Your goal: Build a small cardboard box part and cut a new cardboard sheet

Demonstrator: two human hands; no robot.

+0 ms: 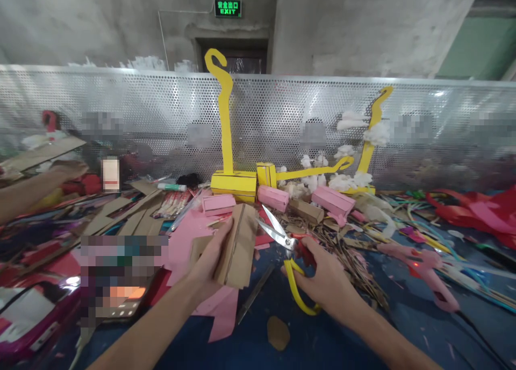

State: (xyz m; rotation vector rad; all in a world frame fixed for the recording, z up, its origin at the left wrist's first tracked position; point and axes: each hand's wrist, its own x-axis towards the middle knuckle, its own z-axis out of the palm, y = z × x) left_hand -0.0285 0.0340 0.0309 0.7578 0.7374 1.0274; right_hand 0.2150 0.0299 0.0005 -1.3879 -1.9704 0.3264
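My left hand (209,260) is closed around a brown cardboard box (238,246) that is folded into a long, many-sided block and held tilted. In my right hand (322,273) is a pair of scissors (287,243) with one red and one yellow handle. The blades are spread apart and point toward the upper end of the cardboard box; whether they touch it I cannot tell. Below my left hand lies pink paper (223,311). A small rounded cardboard piece (278,332) rests on the blue table between my forearms.
Yellow paper shapes with hooked stems (226,128) stand at the back, near pink blocks (273,198). A pink glue gun (433,270) with a cable lies right, beside cardboard scraps (358,268). Another person's arm (44,184) reaches in from the left. A perforated metal partition (161,112) runs behind.
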